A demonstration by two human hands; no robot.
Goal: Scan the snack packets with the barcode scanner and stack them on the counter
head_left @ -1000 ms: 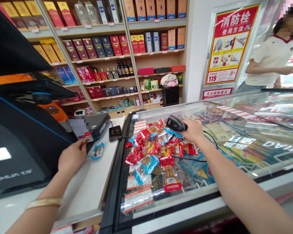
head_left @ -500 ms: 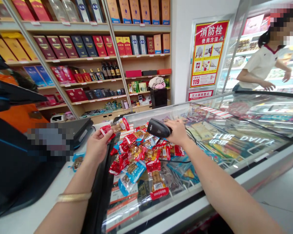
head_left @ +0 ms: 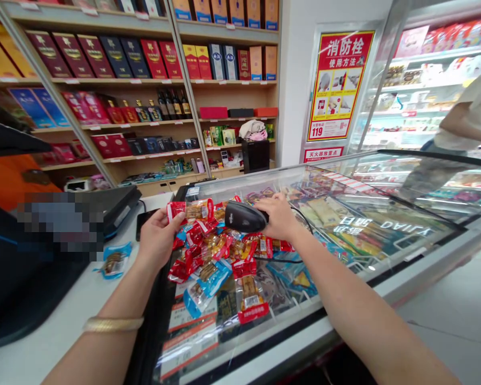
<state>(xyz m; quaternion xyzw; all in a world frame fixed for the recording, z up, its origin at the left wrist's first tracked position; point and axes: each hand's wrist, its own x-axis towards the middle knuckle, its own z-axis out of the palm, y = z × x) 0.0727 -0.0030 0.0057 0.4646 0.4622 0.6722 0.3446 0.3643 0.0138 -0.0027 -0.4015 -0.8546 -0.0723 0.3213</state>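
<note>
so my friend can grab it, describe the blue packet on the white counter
Find the glass-topped case and the white counter at its left. On that counter, left of the left hand, lies a blue-edged packet with brownish contents. Unlike the heaped packets on the glass, it lies by itself.

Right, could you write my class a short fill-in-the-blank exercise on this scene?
The right hand holds a black barcode ____.
The left hand holds a packet with ____ ends.
A gold-coloured bracelet circles the ____ wrist.
The wall poster shows the number ____.

Missing words: scanner; red; left; 119.
</note>
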